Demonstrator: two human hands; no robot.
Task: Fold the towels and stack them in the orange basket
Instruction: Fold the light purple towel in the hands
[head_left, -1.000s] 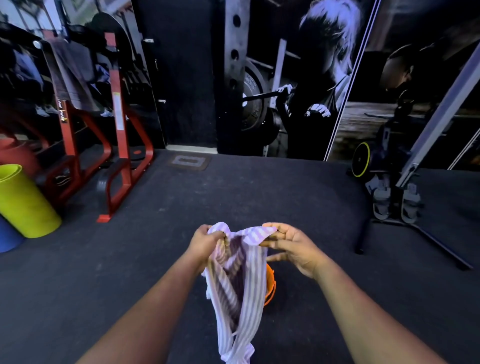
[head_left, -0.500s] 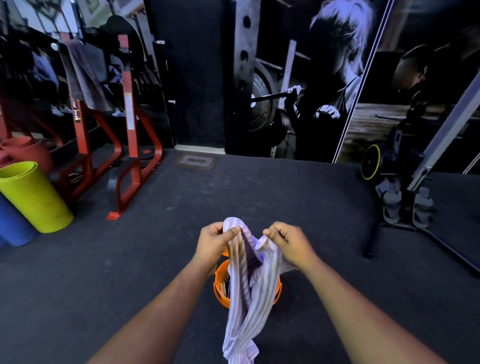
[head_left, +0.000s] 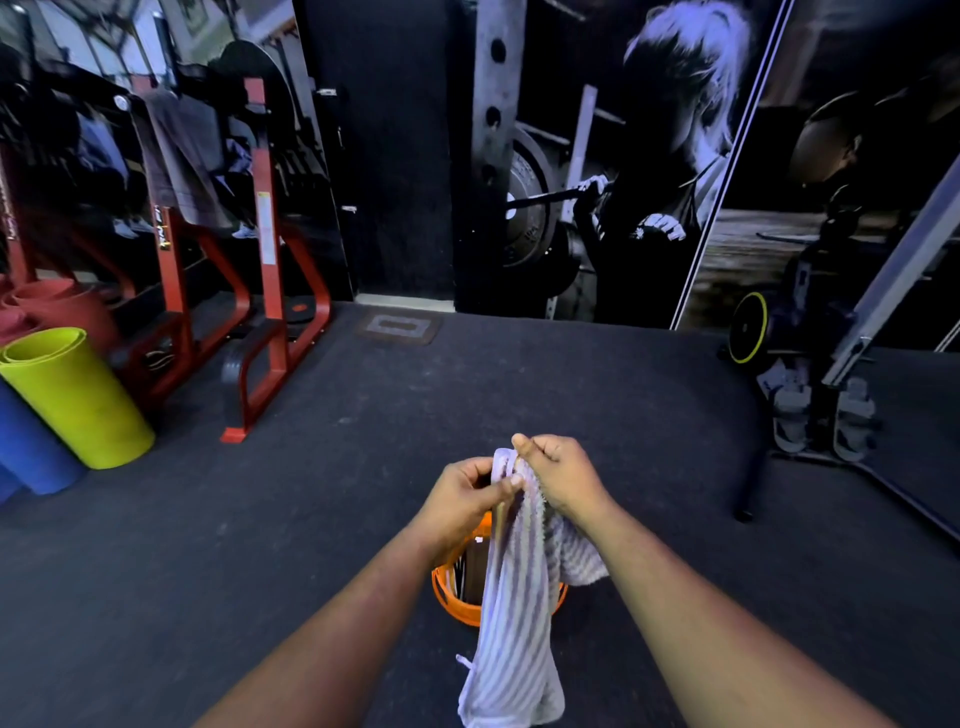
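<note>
A white towel with grey stripes (head_left: 511, 623) hangs doubled over in front of me. My left hand (head_left: 462, 493) and my right hand (head_left: 561, 475) both pinch its top edge, close together and almost touching. Below the hands, on the dark floor, stands the orange basket (head_left: 447, 592). The hanging towel and my arms hide most of it; a dark item shows inside.
A yellow-green rolled mat (head_left: 72, 395) and a blue one (head_left: 31, 447) lie at the left. A red steel rack (head_left: 265, 291) stands behind them with a grey towel (head_left: 182, 161) draped on it. A machine base (head_left: 810, 426) with a long black leg sits at the right.
My hands have come together, bringing the towel's two top corners to meet. The view has tilted down, so more of the orange basket shows under the towel.
</note>
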